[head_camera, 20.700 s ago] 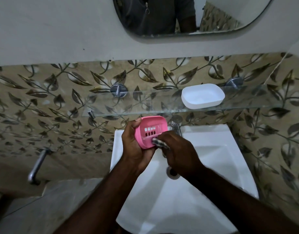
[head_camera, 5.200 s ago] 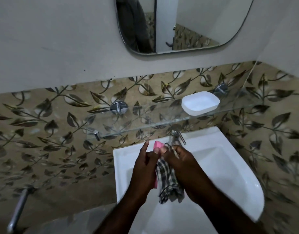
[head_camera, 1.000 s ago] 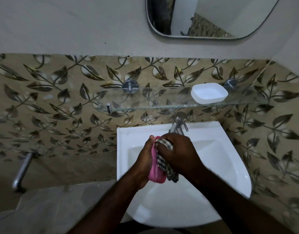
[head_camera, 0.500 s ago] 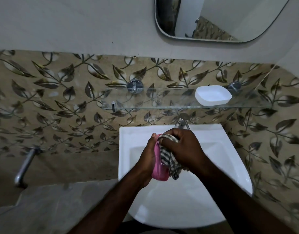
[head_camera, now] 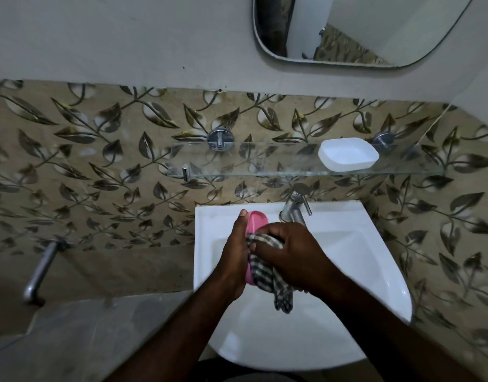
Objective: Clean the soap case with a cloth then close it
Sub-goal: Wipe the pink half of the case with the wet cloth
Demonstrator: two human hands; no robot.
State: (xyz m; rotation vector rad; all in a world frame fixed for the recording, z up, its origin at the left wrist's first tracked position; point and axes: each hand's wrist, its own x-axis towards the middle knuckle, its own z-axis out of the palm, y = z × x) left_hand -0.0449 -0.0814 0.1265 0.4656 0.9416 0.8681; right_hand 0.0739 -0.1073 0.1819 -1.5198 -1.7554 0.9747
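Note:
Over the white sink my left hand holds the pink soap case part on edge, its top end showing above my fingers. My right hand presses a checked cloth against the pink part's inner side; the cloth's loose end hangs down into the basin. The white half of the soap case sits on the glass shelf at the right, apart from both hands.
A chrome tap stands at the back of the sink, just behind my right hand. A mirror hangs above. A metal handle sticks out of the tiled wall at the left, over a grey ledge.
My right hand with the cloth has slid down along the pink part, baring more of its top end. The view has shifted slightly.

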